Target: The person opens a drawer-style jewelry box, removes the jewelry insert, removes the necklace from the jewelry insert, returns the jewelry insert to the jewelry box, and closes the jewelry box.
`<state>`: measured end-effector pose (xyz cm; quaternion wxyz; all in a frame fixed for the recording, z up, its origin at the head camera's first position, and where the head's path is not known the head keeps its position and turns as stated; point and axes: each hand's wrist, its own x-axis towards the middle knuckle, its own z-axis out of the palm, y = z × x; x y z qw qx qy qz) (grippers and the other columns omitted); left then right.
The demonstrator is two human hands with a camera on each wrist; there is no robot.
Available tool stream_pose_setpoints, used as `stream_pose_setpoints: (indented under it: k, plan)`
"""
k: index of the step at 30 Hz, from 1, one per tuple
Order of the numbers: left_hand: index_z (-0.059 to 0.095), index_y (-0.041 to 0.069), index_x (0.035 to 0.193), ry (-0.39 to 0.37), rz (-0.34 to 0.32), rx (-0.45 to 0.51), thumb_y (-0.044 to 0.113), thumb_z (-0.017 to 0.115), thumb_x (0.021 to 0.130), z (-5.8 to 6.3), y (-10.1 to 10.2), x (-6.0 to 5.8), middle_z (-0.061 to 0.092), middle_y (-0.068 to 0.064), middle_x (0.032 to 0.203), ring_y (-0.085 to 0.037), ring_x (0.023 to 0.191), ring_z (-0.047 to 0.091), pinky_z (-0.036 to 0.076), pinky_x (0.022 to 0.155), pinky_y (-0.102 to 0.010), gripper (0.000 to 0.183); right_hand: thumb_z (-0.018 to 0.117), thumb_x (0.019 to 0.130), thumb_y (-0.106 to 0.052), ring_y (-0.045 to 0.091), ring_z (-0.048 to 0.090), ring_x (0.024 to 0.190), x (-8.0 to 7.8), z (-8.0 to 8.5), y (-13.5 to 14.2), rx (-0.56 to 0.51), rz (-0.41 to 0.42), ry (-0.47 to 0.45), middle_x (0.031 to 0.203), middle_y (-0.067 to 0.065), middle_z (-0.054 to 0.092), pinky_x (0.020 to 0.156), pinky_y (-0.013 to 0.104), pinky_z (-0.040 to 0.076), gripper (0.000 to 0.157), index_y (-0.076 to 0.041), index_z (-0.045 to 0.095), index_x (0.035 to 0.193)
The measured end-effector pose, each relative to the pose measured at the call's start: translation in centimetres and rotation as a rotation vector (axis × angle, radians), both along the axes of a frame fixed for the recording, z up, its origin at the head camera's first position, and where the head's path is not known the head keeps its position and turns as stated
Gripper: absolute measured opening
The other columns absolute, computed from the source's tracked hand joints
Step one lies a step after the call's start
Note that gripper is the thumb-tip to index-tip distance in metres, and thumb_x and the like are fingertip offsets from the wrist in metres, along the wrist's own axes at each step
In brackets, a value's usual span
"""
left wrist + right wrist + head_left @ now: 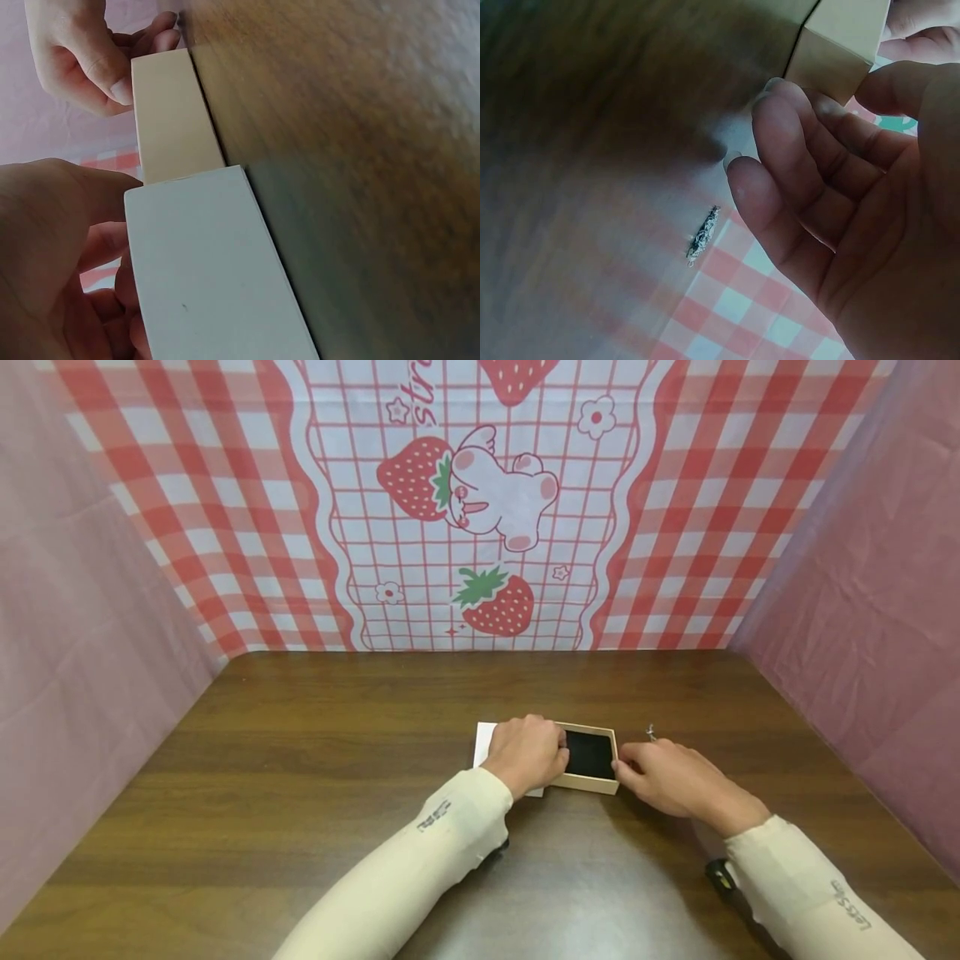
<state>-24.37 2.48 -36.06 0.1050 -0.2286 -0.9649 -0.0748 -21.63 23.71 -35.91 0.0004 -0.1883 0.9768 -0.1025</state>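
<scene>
A drawer-style box lies on the table, its kraft-coloured tray [587,784] sticking out to the right of a white sleeve [484,742]. Black lining [588,755] shows inside the tray. My left hand [527,750] lies over the sleeve and holds it, fingers bent down near the opening; the left wrist view shows the thumb at the white sleeve's [199,262] top edge. At the tray's right end, my right hand [667,777] pinches the end wall, thumb at the upper edge in the right wrist view, other fingers curled beside the tray's corner [829,64].
A small silvery trinket [651,732] lies on the table just beyond the right hand; it looks like a bunched chain [703,236] in the right wrist view. Behind the wooden table [300,827] hangs a strawberry-print cloth [480,527], with pink curtains [862,585] at both sides.
</scene>
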Motion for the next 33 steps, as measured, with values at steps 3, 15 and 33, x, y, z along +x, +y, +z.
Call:
stream_pose_setpoints:
  k: [3,15,33]
  plan:
    - [0.068,0.029,0.069,-0.006,-0.006,0.017,0.035,0.061,0.089,-0.1,0.0,0.0,0.065,0.007,0.073,-0.015,0.064,0.062,0.040,0.045,-0.031,0.022,0.054,0.096,-0.029,0.009,0.042,0.053,0.0,0.0,0.0,-0.001,0.002,-0.004,0.057,-0.006,0.044,0.050,0.028,0.034,0.031,-0.021,0.051,0.066]
    - [0.068,0.028,0.085,-0.030,-0.023,0.117,0.038,0.056,0.095,0.4,-1.0,0.2,0.062,0.012,0.068,-0.011,0.059,0.055,0.038,0.045,-0.029,0.019,0.054,0.097,-0.029,0.009,0.043,0.053,0.1,0.1,0.1,-0.005,-0.002,-0.017,0.057,-0.006,0.044,0.051,0.029,0.035,0.031,-0.021,0.051,0.067]
    - [0.070,0.023,0.083,0.110,-0.003,0.102,0.035,0.057,0.093,0.7,-4.0,0.6,0.070,0.004,0.079,-0.018,0.065,0.065,0.041,0.046,-0.033,0.021,0.054,0.097,-0.030,0.009,0.044,0.056,0.2,0.3,0.0,0.001,-0.003,-0.013,0.059,-0.007,0.045,0.055,0.029,0.035,0.029,-0.023,0.053,0.069]
